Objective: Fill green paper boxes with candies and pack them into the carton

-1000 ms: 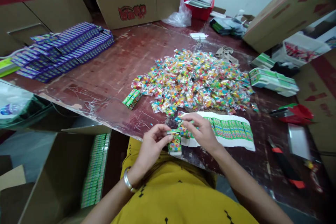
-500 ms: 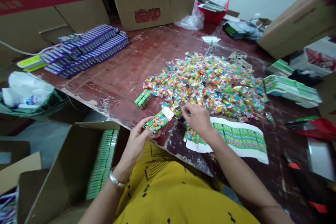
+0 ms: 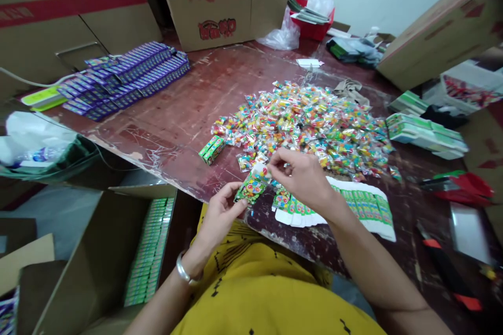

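My left hand [image 3: 222, 215] is closed around a small green printed candy box [image 3: 250, 189], held tilted with its white flap end up. At that upper end, my right hand [image 3: 304, 178] pinches a small clear candy packet [image 3: 264, 172]; the fingers partly hide it, and I cannot tell how far inside it is. Behind both hands spreads a heap of candy packets [image 3: 310, 125] with bright sweets in them. Under my right forearm lies a fanned row of flat green boxes [image 3: 365, 207]. Two closed green boxes [image 3: 212, 149] stand together left of the heap.
A carton [image 3: 94, 251] with rows of green boxes is below the table edge at left. Stacked purple boxes [image 3: 133, 81] sit at the back left. Flat green cartons [image 3: 426, 133], a red-and-black tool [image 3: 448, 267] and a tilted cardboard box [image 3: 440, 26] are at right.
My right hand has come from the heap's edge to the box's upper end with a packet. My left hand has moved the box slightly right. The view has shifted a little.
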Tool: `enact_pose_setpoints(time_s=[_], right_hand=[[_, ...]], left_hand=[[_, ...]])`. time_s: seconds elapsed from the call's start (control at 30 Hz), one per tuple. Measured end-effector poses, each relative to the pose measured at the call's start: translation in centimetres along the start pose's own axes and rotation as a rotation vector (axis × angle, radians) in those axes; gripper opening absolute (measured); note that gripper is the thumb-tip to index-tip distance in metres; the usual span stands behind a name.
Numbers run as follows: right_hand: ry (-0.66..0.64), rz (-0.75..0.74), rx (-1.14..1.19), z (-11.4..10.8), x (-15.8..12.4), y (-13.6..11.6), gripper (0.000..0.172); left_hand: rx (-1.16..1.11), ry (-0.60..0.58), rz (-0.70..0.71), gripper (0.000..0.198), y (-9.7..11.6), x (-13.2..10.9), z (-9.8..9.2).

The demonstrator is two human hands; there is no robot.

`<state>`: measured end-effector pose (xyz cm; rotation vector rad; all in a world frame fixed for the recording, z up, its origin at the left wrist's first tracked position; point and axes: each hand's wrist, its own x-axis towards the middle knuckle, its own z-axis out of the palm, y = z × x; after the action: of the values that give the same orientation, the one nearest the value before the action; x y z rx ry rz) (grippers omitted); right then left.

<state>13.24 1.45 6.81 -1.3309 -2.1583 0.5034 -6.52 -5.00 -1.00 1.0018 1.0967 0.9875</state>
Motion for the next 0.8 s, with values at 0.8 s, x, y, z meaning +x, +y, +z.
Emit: enact_pose_setpoints(time_s=[0.8], right_hand=[[0.187, 0.169, 0.744, 4.8, -5.2, 1.3, 0.008]], left_hand=[[-0.074, -0.039, 0.176, 0.029, 0.4, 0.3, 3.5]])
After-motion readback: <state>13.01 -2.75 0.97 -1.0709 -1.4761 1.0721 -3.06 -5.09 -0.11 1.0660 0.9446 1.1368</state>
